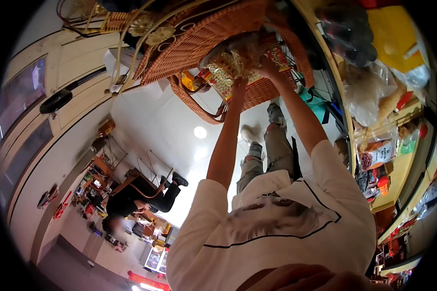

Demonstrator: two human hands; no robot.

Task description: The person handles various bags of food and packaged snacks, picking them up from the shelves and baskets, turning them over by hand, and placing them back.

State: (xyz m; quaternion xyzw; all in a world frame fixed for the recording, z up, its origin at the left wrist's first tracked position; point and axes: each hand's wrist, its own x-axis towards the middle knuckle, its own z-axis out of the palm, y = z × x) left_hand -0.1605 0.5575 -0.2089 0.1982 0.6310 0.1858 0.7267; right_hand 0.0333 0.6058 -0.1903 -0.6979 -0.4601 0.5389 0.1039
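A brown wicker chair [199, 48] stands in front of me, with a brightly patterned cushion [222, 86] on its seat. Over the seat is a see-through plastic bag [224, 62] with pale, small pieces in it; their kind is too blurred to name. My left hand [239, 83] is closed at the near edge of this bag. Just right of it, my right hand [267, 68] reaches to the bag's other side, its fingers smeared and partly hidden. An orange-yellow item [187, 81] shows by the chair's left armrest.
Shelves [395, 179] along the right hold bagged goods, including a labelled packet [376, 154]. A teal bag [314, 103] lies beside the chair. A metal frame with flower ornaments [159, 35] stands left. Farther off, a seated person in black [131, 200] is near a cluttered table.
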